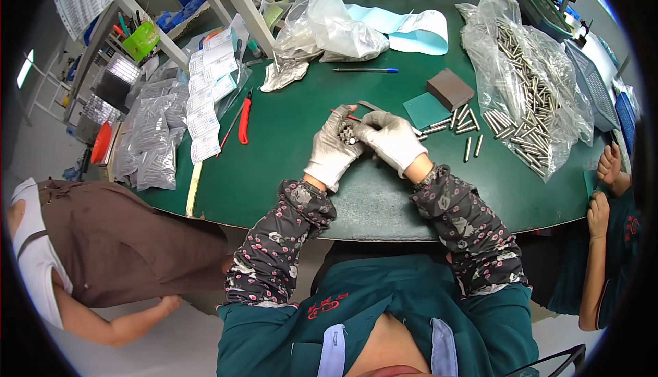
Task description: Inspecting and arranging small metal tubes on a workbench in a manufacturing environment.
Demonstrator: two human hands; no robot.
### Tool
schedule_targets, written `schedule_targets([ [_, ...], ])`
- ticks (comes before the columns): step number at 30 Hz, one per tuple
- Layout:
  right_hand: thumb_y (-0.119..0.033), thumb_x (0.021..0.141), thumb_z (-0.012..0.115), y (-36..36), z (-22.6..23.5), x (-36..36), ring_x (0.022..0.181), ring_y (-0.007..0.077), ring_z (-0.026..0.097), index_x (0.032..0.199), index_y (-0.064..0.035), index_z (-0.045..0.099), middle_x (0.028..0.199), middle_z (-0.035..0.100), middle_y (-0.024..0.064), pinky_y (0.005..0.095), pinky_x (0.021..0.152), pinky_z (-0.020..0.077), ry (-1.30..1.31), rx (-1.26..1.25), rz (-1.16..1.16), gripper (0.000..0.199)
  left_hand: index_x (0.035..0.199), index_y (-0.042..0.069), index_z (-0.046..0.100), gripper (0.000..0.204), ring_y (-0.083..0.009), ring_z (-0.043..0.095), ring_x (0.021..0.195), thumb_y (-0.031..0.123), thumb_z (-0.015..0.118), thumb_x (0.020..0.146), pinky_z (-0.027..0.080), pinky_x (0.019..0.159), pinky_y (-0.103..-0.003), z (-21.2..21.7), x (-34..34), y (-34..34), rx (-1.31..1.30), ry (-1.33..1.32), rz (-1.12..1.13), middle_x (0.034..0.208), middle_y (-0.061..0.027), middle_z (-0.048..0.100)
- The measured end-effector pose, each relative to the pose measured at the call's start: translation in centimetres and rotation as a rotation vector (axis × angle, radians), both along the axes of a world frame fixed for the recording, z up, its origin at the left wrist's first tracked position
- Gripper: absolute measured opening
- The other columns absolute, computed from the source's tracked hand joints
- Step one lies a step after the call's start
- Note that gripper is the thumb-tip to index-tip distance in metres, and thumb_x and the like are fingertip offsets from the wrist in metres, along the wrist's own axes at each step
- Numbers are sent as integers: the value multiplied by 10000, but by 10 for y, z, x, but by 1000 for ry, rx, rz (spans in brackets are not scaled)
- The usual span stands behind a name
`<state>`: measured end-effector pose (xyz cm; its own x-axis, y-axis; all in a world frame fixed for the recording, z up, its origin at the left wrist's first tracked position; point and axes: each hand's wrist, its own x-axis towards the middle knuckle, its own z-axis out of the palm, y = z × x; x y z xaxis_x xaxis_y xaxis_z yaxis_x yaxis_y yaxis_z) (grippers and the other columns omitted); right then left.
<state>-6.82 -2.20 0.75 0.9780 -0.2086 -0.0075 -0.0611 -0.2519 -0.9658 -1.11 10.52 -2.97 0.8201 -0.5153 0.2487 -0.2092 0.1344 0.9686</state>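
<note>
Both my hands wear whitish, fingertip-soiled gloves and meet above the middle of the green table. My left hand (332, 149) is closed around a bundle of short metal pins (348, 134), whose round ends face up. My right hand (392, 141) has its fingers curled and pressed together at the right side of that bundle; what they pinch is hidden. Just right of it, several loose metal pins (468, 120) lie on the table, near a brown block (450, 89) and a flat green piece (423, 110).
At the right, a clear plastic bag (484, 68) spills many pins. Beyond my hands lies a blue pen (364, 70); left are a red-handled tool (244, 122), paper slips (203, 122) and bagged parts (152, 145). People stand on both sides, one with hands (606, 171) at the right table edge.
</note>
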Motion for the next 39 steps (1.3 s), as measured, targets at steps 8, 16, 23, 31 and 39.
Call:
schedule_targets([
  [8,-198,772,579,8,-10,0,557,166,601,948,-6,526,696,591,102,272,489,484,-77,92,-116,266,1068,34,474,400,-83,533,717,-47,640,713,468,619,-208,-4,7,1,-74,-118,191,824,-22,533],
  [16,-350,905,451,11,-16,-7,1026,325,539,1244,4,378,1190,450,269,425,888,448,330,1109,148,496,1062,49,443,385,-134,549,714,-101,577,734,503,683,-265,19,-6,6,-304,117,261,831,-38,510],
  [23,-288,940,362,10,-24,-10,1150,255,466,1295,-55,365,1269,462,106,431,991,353,143,1502,368,424,1231,94,415,620,-123,541,810,5,661,670,446,791,-269,11,-12,-2,58,-537,157,894,-12,562],
  [31,-194,927,404,14,-3,-14,1072,234,525,1211,-38,446,1174,532,105,402,956,409,200,1408,78,326,1395,146,126,964,-126,566,784,99,732,647,368,913,-325,16,-11,0,255,-880,202,841,18,570],
  [39,-208,932,390,15,0,-17,999,197,561,1189,-48,479,1147,547,88,367,855,480,182,1156,21,315,1400,193,82,984,-139,556,919,91,727,665,412,889,-310,1,-9,-6,179,-628,36,992,-24,555],
])
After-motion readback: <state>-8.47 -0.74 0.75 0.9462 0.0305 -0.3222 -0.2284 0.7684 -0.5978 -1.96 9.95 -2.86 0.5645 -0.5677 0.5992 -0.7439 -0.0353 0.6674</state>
